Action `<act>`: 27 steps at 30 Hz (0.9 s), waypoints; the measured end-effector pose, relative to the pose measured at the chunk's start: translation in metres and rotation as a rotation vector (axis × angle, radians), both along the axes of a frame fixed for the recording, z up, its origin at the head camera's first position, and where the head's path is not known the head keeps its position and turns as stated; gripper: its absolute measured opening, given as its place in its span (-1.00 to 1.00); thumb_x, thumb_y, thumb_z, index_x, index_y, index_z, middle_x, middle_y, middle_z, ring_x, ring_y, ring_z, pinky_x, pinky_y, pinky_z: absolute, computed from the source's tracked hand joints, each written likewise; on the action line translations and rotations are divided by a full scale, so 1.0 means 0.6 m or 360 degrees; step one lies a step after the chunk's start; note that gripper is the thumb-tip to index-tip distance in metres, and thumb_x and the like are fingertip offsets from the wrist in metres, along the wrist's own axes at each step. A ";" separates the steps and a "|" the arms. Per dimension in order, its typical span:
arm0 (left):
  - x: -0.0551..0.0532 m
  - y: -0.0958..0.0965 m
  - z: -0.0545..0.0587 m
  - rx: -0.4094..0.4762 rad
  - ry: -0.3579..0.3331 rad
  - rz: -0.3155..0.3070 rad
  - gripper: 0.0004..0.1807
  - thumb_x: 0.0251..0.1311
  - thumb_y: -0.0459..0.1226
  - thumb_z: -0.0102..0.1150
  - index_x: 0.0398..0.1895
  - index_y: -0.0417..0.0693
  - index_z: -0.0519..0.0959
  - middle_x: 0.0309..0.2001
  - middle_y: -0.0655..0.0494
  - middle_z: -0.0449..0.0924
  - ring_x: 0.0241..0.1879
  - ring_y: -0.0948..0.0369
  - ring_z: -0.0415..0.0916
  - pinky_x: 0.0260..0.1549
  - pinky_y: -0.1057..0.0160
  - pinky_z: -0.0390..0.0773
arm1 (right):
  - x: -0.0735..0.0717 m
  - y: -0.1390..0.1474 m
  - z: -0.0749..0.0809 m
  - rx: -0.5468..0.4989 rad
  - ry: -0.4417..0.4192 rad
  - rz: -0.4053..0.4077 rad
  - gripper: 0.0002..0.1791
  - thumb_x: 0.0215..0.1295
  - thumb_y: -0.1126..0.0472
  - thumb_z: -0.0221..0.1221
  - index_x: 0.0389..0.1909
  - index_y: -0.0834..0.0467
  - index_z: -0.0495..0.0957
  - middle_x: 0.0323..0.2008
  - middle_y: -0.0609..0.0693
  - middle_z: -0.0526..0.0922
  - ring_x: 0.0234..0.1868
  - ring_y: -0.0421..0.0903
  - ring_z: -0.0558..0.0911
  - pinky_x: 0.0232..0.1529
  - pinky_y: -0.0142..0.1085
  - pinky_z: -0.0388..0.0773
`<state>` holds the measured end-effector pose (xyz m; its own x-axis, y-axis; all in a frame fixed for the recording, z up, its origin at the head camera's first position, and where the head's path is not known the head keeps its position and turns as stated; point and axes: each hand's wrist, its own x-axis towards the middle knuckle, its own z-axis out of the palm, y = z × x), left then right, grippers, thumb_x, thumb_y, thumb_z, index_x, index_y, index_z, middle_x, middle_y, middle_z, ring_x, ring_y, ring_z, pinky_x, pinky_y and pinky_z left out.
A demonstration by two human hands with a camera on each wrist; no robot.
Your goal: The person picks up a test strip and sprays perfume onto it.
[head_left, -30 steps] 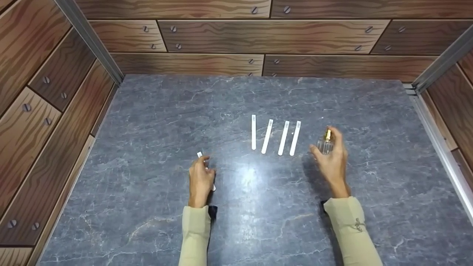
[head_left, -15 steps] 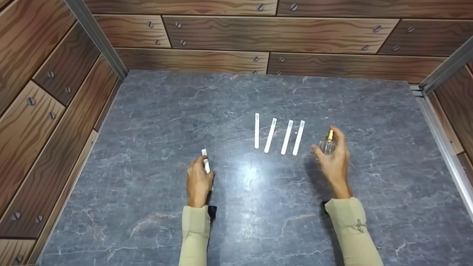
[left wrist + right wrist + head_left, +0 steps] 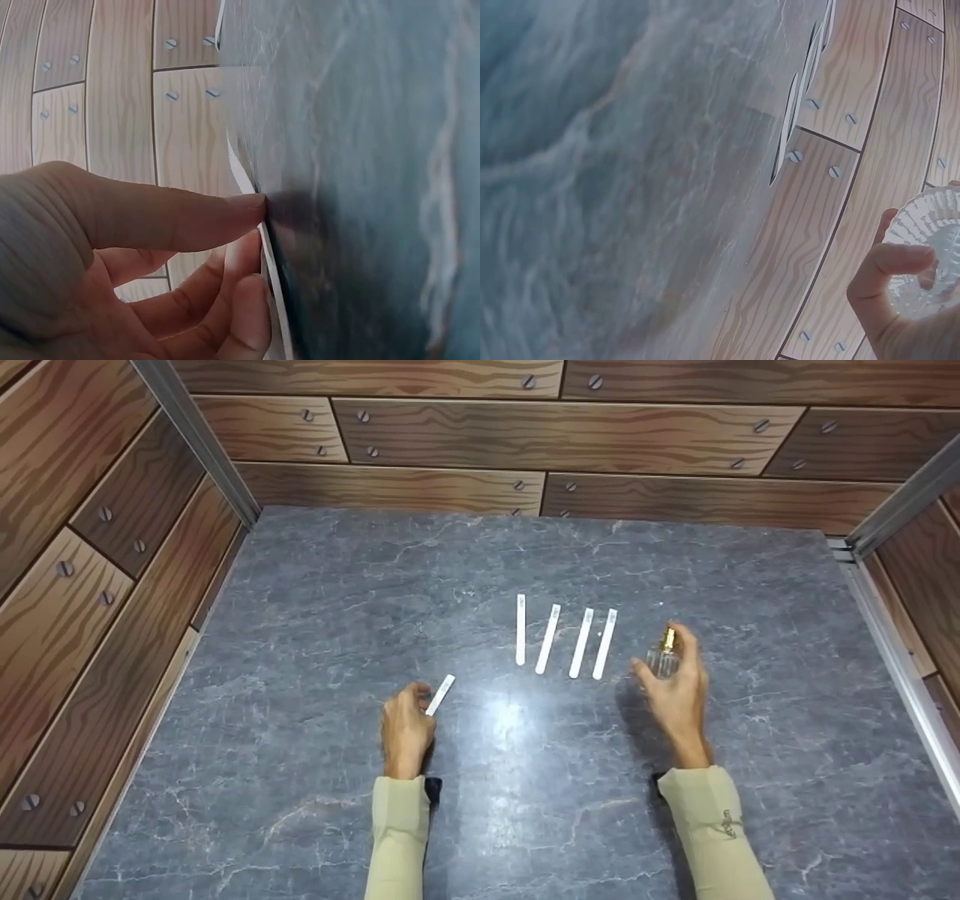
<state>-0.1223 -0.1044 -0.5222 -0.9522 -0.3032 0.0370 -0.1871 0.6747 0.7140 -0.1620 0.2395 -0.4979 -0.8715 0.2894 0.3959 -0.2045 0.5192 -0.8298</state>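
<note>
My left hand (image 3: 406,729) pinches a white perfume test strip (image 3: 441,695) at the left of centre on the table. In the left wrist view the thumb (image 3: 225,214) and fingers lie on either side of this strip (image 3: 239,169), close to the tabletop; the fingers cover part of it. My right hand (image 3: 679,701) holds a clear glass perfume bottle (image 3: 660,663) with a gold spray top (image 3: 668,637), the index finger at the top. In the right wrist view, the bottle's ribbed round base (image 3: 909,217) faces the camera, apart from the tabletop.
Several more test strips, such as the leftmost strip (image 3: 520,630) and the rightmost strip (image 3: 605,645), lie in a row between the hands. The grey marbled table (image 3: 337,585) is bordered by wood-patterned walls (image 3: 435,431) at back and sides.
The pinched test strip has swung round in my left hand, its labelled end moving from leaning left to pointing up and right. My right hand and the bottle hold nearly the same place.
</note>
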 end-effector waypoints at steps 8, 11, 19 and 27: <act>-0.004 -0.004 -0.005 -0.0057 0.0100 -0.0104 -0.68 -0.12 -0.68 0.14 -0.34 -0.25 0.69 -0.42 -0.05 0.70 -0.36 -0.06 0.66 -0.35 -0.05 0.62 | 0.001 0.005 -0.003 0.0000 0.0031 -0.0010 -0.26 0.05 0.51 0.42 0.30 0.26 0.40 0.01 0.35 0.62 -0.10 0.08 0.58 -0.19 -0.48 0.44; -0.006 -0.008 -0.007 -0.0102 0.0107 -0.0187 -0.74 -0.14 -0.67 0.14 -0.49 -0.20 0.64 -0.50 0.01 0.65 -0.44 -0.02 0.62 -0.39 -0.02 0.60 | 0.003 0.007 -0.005 0.0004 0.0028 -0.0012 -0.26 0.05 0.51 0.42 0.30 0.25 0.40 0.03 0.37 0.61 -0.09 0.10 0.59 -0.20 -0.47 0.44; -0.009 -0.014 -0.005 -0.0135 0.0035 -0.0321 -0.79 -0.06 -0.62 0.18 -0.52 -0.18 0.67 -0.56 0.05 0.59 -0.48 0.00 0.59 -0.41 -0.01 0.58 | 0.005 0.009 -0.007 0.0013 0.0012 -0.0015 -0.27 0.06 0.50 0.41 0.30 0.28 0.40 0.05 0.37 0.58 -0.09 0.09 0.56 -0.19 -0.41 0.43; -0.002 -0.024 0.018 -0.0212 -0.0173 -0.0305 -0.76 -0.09 -0.60 0.26 -0.38 -0.15 0.67 -0.45 0.02 0.62 -0.37 -0.05 0.61 -0.36 -0.10 0.59 | 0.002 0.010 -0.003 -0.0006 0.0037 -0.0005 -0.26 0.06 0.52 0.41 0.30 0.30 0.39 0.12 0.37 0.56 0.03 0.17 0.56 -0.04 -0.30 0.44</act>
